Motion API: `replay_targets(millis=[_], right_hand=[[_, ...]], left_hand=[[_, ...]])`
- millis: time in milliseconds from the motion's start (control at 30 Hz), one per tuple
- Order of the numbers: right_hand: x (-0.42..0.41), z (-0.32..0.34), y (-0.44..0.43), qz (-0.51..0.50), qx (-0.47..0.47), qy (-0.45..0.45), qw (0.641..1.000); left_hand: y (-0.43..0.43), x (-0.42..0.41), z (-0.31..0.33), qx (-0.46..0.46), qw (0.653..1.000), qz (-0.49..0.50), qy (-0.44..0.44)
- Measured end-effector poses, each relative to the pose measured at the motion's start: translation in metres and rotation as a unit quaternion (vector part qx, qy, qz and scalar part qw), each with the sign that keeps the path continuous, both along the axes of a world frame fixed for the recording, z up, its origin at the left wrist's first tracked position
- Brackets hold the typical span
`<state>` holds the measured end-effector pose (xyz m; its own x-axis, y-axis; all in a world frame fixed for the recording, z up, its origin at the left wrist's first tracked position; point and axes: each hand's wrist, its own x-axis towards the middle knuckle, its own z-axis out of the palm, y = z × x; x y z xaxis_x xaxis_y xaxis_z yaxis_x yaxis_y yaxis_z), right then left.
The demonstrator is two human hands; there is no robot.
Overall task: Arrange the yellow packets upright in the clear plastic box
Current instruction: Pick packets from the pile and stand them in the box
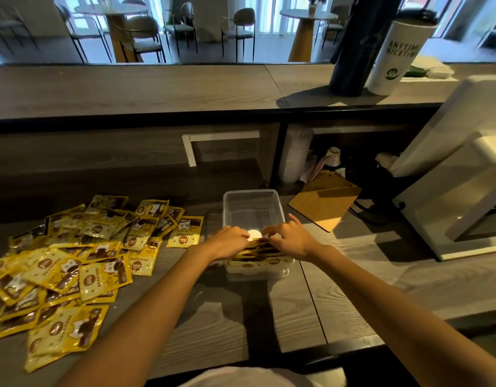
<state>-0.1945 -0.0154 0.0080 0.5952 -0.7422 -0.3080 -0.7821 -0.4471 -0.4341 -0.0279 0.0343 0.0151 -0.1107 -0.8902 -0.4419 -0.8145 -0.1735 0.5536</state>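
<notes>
The clear plastic box (251,192) sits on the grey wooden counter (339,289); a row of yellow packets (259,254) stands upright in its near end, with a white disc (254,234) on the box floor just beyond; the left hand (230,242) and right hand (291,239) both curl their fingers over the row's top edges, gripping it from either side; loose yellow packets (73,263) lie heaped to the left; a wooden clipboard (325,202) lies near the box's right
</notes>
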Motion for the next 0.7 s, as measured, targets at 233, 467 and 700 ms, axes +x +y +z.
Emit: replay_targets(millis=[233, 467, 700], right_hand=[[0.028, 0.011, 0.000, -0.004, -0.070, -0.021, 0.997], [0.114, 0.010, 0.022, 0.096, -0.143, -0.063, 0.983], [0.200, -0.028, 0.054, 0.256, -0.070, 0.072, 0.961]], left_hand=[[0.000, 0.016, 0.007, -0.064, 0.995, 0.082, -0.016], [0.027, 0.076, 0.000, -0.147, 0.934, 0.302, -0.120], [0.089, 0.142, -0.035, -0.016, 0.900, 0.390, -0.194]])
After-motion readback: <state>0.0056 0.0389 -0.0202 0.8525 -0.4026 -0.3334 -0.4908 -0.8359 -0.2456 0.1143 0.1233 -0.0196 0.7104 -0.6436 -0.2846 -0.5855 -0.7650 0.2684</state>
